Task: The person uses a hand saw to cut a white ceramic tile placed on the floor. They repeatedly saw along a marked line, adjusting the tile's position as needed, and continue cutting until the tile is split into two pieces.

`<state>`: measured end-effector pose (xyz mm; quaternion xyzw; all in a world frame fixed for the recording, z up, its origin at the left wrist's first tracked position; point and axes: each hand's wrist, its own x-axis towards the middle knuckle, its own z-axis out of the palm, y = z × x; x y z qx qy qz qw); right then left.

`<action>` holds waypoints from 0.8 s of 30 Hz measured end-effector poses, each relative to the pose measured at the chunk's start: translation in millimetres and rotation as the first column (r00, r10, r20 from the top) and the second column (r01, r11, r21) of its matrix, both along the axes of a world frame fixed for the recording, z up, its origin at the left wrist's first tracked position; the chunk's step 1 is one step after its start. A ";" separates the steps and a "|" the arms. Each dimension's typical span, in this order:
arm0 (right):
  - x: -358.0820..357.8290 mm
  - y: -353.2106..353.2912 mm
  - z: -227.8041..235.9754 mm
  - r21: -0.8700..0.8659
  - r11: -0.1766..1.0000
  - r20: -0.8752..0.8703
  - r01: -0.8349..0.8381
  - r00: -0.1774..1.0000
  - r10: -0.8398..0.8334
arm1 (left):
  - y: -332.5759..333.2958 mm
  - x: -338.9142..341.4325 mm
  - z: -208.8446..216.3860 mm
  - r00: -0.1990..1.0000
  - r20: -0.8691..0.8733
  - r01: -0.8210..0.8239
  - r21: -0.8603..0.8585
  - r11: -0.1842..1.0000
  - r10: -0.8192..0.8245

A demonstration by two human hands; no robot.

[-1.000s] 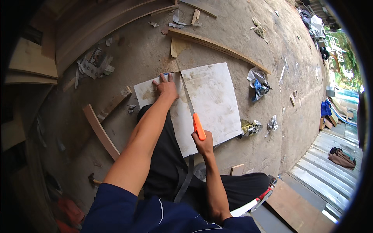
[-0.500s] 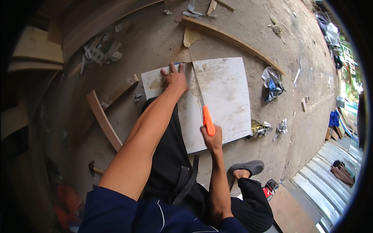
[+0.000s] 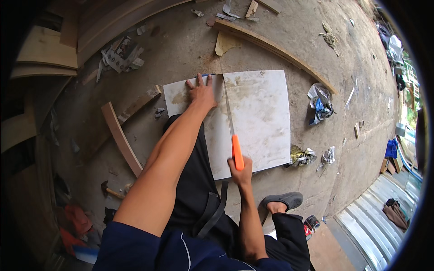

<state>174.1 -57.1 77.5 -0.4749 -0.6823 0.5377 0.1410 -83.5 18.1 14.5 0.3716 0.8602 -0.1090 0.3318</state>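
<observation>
Near the frame's centre, the person's right hand [image 3: 242, 171] grips the orange handle of a saw [image 3: 237, 150], its blade lying along a stained white board [image 3: 260, 122]. The left hand [image 3: 202, 95] rests spread on the board's upper left, 3 fingers showing near the edge.

place: woodworking workshop | signs: handsaw [image 3: 236, 149], hammer [image 3: 106, 188], long wooden strip [image 3: 289, 56], littered floor [image 3: 352, 153]

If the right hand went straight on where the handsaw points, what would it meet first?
Probably the wooden scrap beyond the white board, though it might brush the left hand in passing; depth is unclear.
</observation>
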 end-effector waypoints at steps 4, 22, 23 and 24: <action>-50.8 58.0 -29.2 -0.041 0.999 -0.012 0.030 0.999 -0.031 | 8.9 5.3 1.4 1.000 0.001 0.008 0.010 1.000 -0.008; -37.6 37.6 -27.1 -0.002 1.000 0.030 0.030 0.999 -0.030 | 3.9 2.2 4.0 0.999 0.046 -0.002 -0.032 0.999 0.003; -9.6 14.3 -22.4 0.008 1.000 0.019 0.015 1.000 -0.016 | 1.7 0.0 3.8 0.999 0.044 -0.002 -0.032 0.999 0.003; 10.8 -2.6 -19.0 0.024 1.000 0.007 0.007 1.000 -0.007 | 2.3 -2.8 3.9 0.999 0.040 0.003 -0.026 1.000 -0.002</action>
